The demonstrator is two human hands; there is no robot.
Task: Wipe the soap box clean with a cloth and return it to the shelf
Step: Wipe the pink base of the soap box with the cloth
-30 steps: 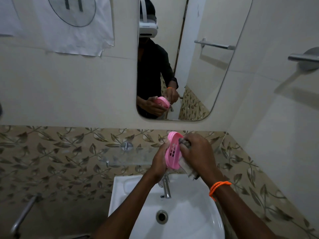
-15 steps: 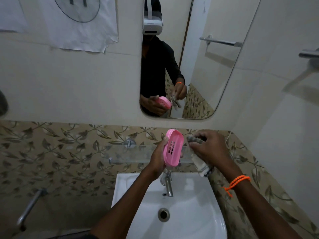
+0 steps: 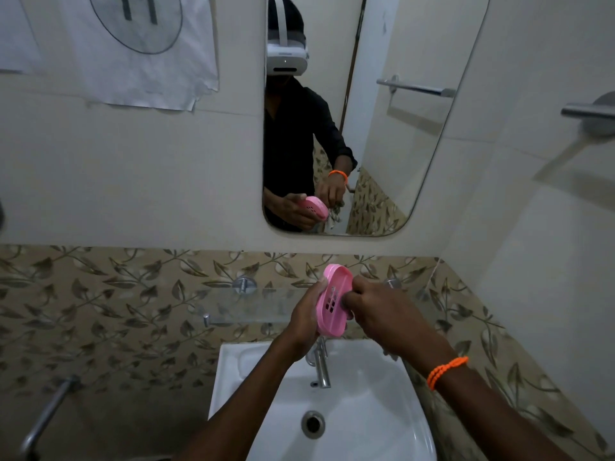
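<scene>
While held upright, pink soap box (image 3: pixel 333 301) shows slots

Our left hand (image 3: pixel 304 319) is cupped with fingers curled; our right hand (image 3: pixel 382 316) is closed tight, both forearms raised forward.

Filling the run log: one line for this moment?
left hand holds pink soap box | right hand wiping inside | above sink

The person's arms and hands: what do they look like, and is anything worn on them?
Both forearms are bare in the head view, no gloves or rings visible. The left hand wears nothing. Behind the right hand, an orange beaded bracelet circles the wrist.
</scene>
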